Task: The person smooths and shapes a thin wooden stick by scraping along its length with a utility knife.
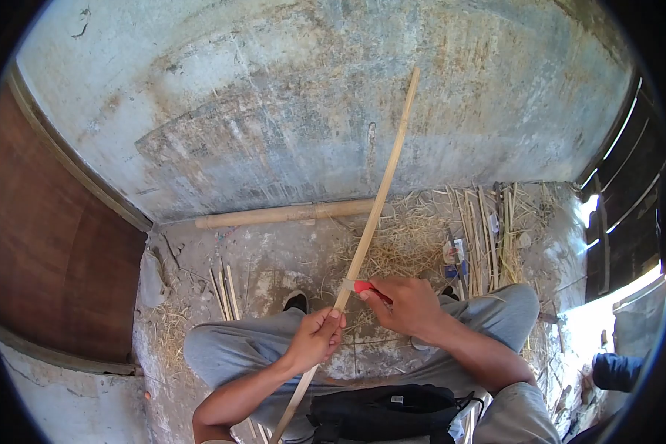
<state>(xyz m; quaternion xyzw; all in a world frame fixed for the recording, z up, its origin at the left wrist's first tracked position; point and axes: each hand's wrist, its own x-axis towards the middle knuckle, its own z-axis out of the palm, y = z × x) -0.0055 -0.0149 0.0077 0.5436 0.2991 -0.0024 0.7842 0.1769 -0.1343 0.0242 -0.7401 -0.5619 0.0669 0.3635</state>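
A long pale bamboo strip runs slantwise from my lap up toward the wall. My left hand is closed round its lower part, the thumb lying along it. Just above that, my right hand grips a red-handled knife. Its short blade lies across the strip, seemingly touching it; the fingers hide the rest of the handle. Both hands are above my lap, between my bent knees.
A bamboo pole lies along the foot of the stained wall. Shavings and a bundle of strips cover the floor at right. More strips lie by my left knee. A black bag rests at my waist.
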